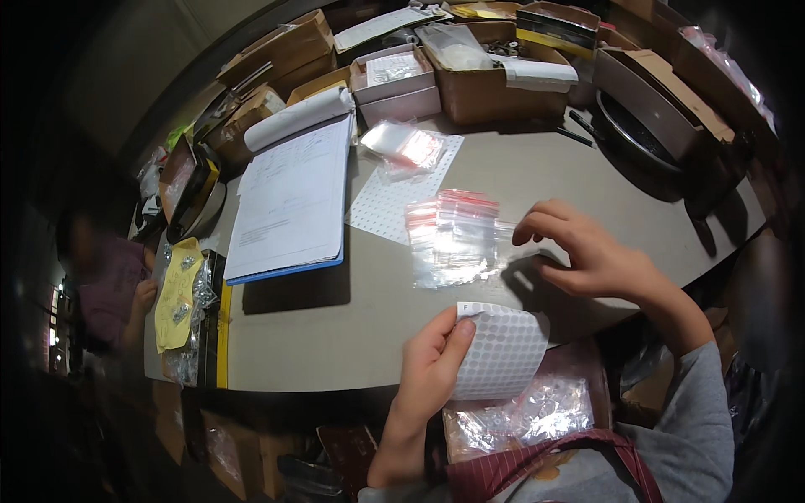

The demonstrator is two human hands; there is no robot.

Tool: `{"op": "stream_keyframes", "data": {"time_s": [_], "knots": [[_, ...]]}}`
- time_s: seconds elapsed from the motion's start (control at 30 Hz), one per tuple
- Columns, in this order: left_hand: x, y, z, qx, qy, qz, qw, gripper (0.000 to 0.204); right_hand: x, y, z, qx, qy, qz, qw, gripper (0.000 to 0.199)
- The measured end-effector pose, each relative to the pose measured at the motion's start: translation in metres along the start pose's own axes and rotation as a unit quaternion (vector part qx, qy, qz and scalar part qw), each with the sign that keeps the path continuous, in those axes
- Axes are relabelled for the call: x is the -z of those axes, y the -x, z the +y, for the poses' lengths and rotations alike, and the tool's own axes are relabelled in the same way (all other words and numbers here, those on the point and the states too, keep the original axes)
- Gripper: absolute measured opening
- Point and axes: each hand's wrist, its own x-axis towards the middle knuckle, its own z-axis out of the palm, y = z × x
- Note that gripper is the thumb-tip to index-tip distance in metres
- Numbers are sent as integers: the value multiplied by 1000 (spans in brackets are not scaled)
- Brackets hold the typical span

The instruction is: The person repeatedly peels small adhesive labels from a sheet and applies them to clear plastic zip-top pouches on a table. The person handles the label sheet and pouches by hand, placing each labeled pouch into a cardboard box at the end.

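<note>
My left hand [438,356] pinches the upper left corner of a sheet of small round grey stickers [507,352] at the table's near edge, thumb on top. My right hand [579,247] hovers above the table to the right, fingers bent and thumb apart, with nothing visible in it. Just left of its fingertips lies a fanned pile of small clear zip bags [457,243] with red strips along their tops. Behind the pile, more bags [407,151] rest on a white sheet [377,205] printed with rows of small marks.
A clipboard [289,201] with papers stands left of the bags. Cardboard boxes [503,92] line the back, beside a round black pan-like dish [637,138] and a black pen [575,137]. An open box of clear plastic bags [545,411] sits below the table edge. Another person [113,285] is at the far left.
</note>
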Motion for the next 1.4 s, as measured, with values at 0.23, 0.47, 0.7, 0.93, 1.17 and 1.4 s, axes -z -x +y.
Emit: {"op": "stream_keyframes", "data": {"time_s": [0.23,0.47,0.7,0.93,1.17,1.4], "knots": [[-31,-12,-6,-7,-14,-55,998,17,-33,21,-23,118,-29,28,992,35],[-32,-14,-14,-75,-127,-50,988,20,-42,30,-11,116,-56,73,989,19],[-28,-12,-14,-51,-152,-42,986,19,-30,7,8,66,-3,169,983,13],[-19,-11,-15,-46,-108,-60,991,19,-37,-11,39,123,262,136,947,15],[-13,9,0,-11,88,-17,996,27,-23,23,26,128,139,15,982,23],[0,35,4,-107,90,103,985,35,-12,78,0,85,-244,-79,963,15]]}}
